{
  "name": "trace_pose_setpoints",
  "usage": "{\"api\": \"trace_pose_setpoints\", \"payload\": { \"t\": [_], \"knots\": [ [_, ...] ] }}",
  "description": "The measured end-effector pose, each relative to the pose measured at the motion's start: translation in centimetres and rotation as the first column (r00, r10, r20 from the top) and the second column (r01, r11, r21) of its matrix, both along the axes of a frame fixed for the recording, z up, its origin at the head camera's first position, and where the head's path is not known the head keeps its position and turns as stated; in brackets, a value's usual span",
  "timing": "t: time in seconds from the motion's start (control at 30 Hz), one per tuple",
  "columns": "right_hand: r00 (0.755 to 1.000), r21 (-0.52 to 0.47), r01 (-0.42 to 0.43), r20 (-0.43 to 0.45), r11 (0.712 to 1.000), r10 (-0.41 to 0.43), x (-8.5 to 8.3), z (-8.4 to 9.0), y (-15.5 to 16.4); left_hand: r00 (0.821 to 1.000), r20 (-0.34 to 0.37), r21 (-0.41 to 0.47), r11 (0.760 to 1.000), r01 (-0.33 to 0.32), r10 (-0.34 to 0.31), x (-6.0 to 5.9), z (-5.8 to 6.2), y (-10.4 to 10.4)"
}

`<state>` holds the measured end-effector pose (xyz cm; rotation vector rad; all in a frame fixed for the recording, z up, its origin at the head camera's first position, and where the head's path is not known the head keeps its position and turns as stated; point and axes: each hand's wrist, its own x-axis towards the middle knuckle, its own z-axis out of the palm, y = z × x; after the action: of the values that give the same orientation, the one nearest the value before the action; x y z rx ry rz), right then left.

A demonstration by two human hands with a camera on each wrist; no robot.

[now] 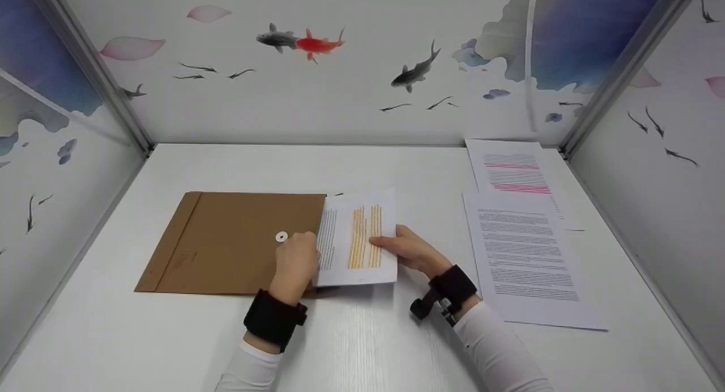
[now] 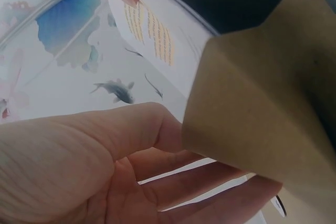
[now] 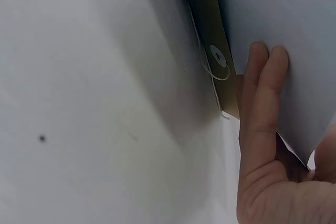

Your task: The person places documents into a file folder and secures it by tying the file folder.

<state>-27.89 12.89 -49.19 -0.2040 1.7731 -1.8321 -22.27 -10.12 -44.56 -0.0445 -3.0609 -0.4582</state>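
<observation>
A brown paper document envelope [image 1: 232,233] lies left of centre on the table, with a white round button [image 1: 281,237] near its open right end. My left hand [image 1: 296,261] pinches the edge of its mouth between thumb and fingers; the left wrist view looks at the gap held apart there. Printed paper [image 1: 340,242] with orange-highlighted lines lies partly inside the envelope, its right part sticking out. My right hand [image 1: 418,250] grips the paper's right edge, thumb on top and fingers underneath. A white string hangs by another button [image 3: 218,56] in the right wrist view.
Two sets of printed sheets lie at the right: a plain text sheet [image 1: 524,256] in front, overlapping pink-highlighted sheets [image 1: 510,160] behind. Panels with painted fish [image 1: 416,72] enclose the white table [image 1: 362,346] at the back and sides.
</observation>
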Motion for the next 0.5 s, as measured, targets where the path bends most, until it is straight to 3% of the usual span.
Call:
{"api": "trace_pose_setpoints", "payload": {
  "t": [0.5],
  "knots": [
    [0.999,0.019,0.027,0.034,0.999,-0.028,0.0,0.1,-1.5,0.999,0.047,-0.022,1.0,-0.014,0.015,-0.1,0.2,0.1]
  ]
}}
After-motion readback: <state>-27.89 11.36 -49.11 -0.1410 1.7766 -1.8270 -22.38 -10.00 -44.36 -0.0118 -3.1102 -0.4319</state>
